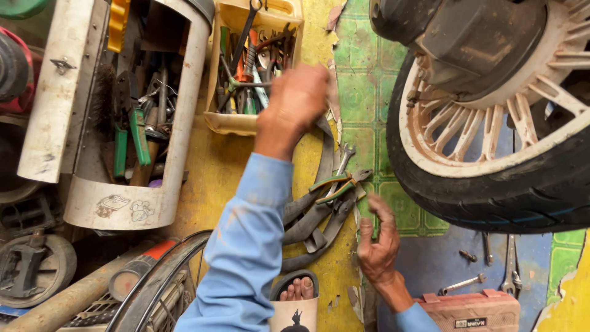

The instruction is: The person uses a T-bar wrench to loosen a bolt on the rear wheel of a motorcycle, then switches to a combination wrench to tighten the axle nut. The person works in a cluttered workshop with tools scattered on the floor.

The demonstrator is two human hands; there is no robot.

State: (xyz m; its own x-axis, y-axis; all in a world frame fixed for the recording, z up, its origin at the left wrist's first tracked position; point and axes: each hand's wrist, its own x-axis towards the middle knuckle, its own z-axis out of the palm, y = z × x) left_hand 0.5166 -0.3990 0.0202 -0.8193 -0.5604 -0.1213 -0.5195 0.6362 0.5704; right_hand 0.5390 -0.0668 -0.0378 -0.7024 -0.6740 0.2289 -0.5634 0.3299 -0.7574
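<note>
My left hand (296,101) is stretched forward in a blue sleeve, fingers curled, right at the near rim of a yellow tool tray (232,123) packed with several hand tools. I cannot tell whether it holds anything. My right hand (378,243) hovers low over the floor with its fingers apart, holding nothing, just below green-handled pliers (338,184) that lie on a strip of grey rubber tube (313,221). A spanner (344,157) lies beside the pliers. A motorcycle wheel (510,184) with a tan spoked rim and black tyre fills the upper right.
A cut white plastic container (184,123) holds more tools at left. A red tool case (473,310) sits at bottom right, with spanners (509,270) and bolts on the blue floor. A black bicycle rim (153,289), a pipe and a pedal lie at bottom left. My toes (298,288) show below.
</note>
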